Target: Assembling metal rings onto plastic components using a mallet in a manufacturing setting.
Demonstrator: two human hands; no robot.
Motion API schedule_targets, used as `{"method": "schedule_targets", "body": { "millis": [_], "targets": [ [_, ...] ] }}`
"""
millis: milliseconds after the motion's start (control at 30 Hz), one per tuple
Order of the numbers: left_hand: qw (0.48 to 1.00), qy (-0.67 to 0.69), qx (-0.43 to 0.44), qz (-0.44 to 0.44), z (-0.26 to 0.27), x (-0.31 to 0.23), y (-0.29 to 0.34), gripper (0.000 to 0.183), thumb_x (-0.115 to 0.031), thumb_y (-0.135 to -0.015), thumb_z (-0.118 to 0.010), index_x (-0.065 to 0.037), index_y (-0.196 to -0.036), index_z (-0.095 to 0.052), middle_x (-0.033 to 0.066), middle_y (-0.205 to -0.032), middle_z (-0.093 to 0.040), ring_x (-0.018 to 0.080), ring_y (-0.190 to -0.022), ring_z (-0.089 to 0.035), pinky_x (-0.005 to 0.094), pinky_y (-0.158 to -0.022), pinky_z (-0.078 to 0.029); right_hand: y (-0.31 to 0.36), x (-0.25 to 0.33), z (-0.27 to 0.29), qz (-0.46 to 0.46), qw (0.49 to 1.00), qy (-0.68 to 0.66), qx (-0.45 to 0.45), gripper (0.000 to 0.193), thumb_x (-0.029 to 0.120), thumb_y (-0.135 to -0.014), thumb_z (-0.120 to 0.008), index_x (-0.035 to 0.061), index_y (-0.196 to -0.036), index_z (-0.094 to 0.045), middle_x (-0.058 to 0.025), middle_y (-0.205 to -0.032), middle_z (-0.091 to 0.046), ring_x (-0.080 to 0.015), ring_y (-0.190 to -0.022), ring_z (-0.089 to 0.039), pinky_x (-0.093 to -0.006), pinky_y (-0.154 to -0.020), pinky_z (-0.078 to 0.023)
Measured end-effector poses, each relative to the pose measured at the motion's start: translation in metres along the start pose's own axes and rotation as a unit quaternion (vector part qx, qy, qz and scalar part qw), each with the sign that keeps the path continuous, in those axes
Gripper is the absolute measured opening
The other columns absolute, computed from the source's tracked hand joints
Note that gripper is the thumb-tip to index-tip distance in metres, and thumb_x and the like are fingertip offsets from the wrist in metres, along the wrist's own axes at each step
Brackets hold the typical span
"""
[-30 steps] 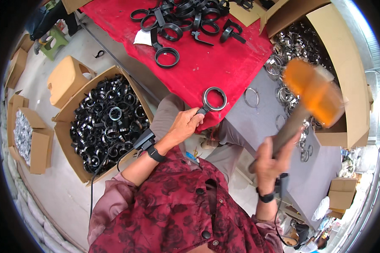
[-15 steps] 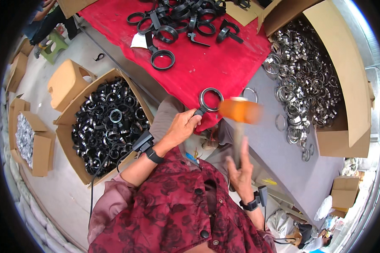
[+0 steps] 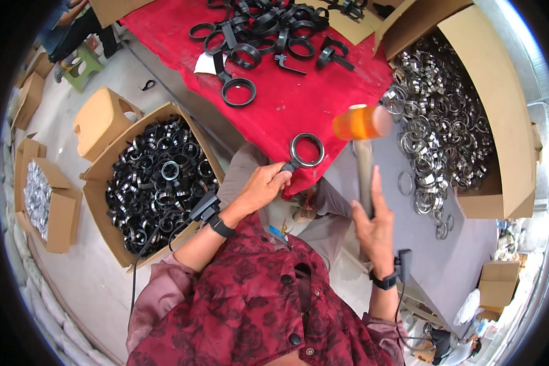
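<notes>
In the head view, a black ring clamp (image 3: 306, 150) with a bright metal inner band is held by the left hand (image 3: 263, 186) at the near edge of the red-covered table (image 3: 299, 104). The fingers (image 3: 280, 178) are closed narrowly on the clamp's short handle stub, so that the ring itself stands clear of them, up and to the right of the hand, lying roughly flat on the red cloth. Whether the ring rests fully on the cloth or overhangs the edge slightly cannot be told with certainty, since the fisheye bends that edge.

An orange-headed mallet (image 3: 361, 123) is gripped by the right hand (image 3: 375, 222). The fingers are wrapped about the lower part of the pale handle, whose long axis runs nearly upright in the picture, from the hand up to the head. The head is blurred and is seen just to the right of the ring, close beside it but apart. The ring thus lies left of the mallet head and between the two hands; the left hand is the nearer.

On the far part of the table more black clamps (image 3: 250, 36) are heaped. A cardboard box of black rings (image 3: 155, 183) is seen at the left, and a box of silver metal rings (image 3: 439, 116) at the right.
</notes>
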State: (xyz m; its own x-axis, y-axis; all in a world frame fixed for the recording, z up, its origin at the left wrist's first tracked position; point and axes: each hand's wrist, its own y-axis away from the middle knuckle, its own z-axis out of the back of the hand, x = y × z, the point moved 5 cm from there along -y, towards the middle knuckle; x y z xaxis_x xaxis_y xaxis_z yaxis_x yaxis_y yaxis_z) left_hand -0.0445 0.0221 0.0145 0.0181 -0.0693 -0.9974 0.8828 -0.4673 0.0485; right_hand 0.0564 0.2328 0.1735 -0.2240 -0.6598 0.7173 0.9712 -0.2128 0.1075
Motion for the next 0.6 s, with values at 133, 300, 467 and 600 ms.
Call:
{"method": "schedule_targets", "body": {
  "millis": [133, 300, 467, 600],
  "targets": [
    [1.000, 0.011, 0.002, -0.019, 0.001, 0.007, -0.002, 0.034, -0.030, -0.105, -0.055, -0.001, -0.090, -0.063, 0.0042, -0.071, -0.060, 0.0129, -0.067, -0.057, 0.0335, -0.063, -0.046, -0.005, 0.026, 0.029, 0.072, 0.991, 0.005, -0.114, 0.082, 0.001, -0.089, -0.066, 0.0071, -0.163, -0.029, -0.0278, -0.139, -0.062, -0.0298, -0.119, -0.069, -0.0349, -0.097, -0.052],
    [0.999, 0.033, 0.029, -0.008, 0.003, -0.002, -0.006, 0.033, -0.028, -0.104, -0.055, -0.001, -0.088, -0.062, 0.0031, -0.073, -0.061, 0.0122, -0.070, -0.057, 0.0327, -0.065, -0.046, 0.005, 0.055, 0.025, 0.169, 0.964, 0.017, -0.206, 0.081, 0.000, -0.090, -0.067, -0.0014, -0.161, -0.028, -0.0293, -0.142, -0.058, -0.0366, -0.123, -0.066, -0.0405, -0.095, -0.054],
    [0.998, 0.022, 0.055, -0.014, 0.012, 0.005, -0.008, 0.032, -0.028, -0.104, -0.055, -0.001, -0.088, -0.062, 0.0025, -0.074, -0.061, 0.0119, -0.071, -0.056, 0.0323, -0.066, -0.046, -0.013, 0.031, -0.019, 0.110, 0.992, 0.027, 0.062, 0.077, 0.002, -0.091, -0.066, 0.0079, -0.161, -0.034, -0.0308, -0.139, -0.059, -0.0451, -0.126, -0.058, -0.0397, -0.099, -0.052],
    [0.998, 0.024, 0.058, -0.020, 0.011, -0.001, -0.006, 0.034, -0.028, -0.106, -0.053, -0.001, -0.088, -0.062, 0.0015, -0.075, -0.060, 0.0106, -0.072, -0.055, 0.0304, -0.066, -0.045, -0.013, 0.046, 0.015, 0.182, 0.979, 0.052, -0.074, 0.079, -0.001, -0.089, -0.064, 0.0110, -0.161, -0.033, -0.0303, -0.139, -0.060, -0.0408, -0.127, -0.060, -0.0412, -0.097, -0.052]
  ]
}}
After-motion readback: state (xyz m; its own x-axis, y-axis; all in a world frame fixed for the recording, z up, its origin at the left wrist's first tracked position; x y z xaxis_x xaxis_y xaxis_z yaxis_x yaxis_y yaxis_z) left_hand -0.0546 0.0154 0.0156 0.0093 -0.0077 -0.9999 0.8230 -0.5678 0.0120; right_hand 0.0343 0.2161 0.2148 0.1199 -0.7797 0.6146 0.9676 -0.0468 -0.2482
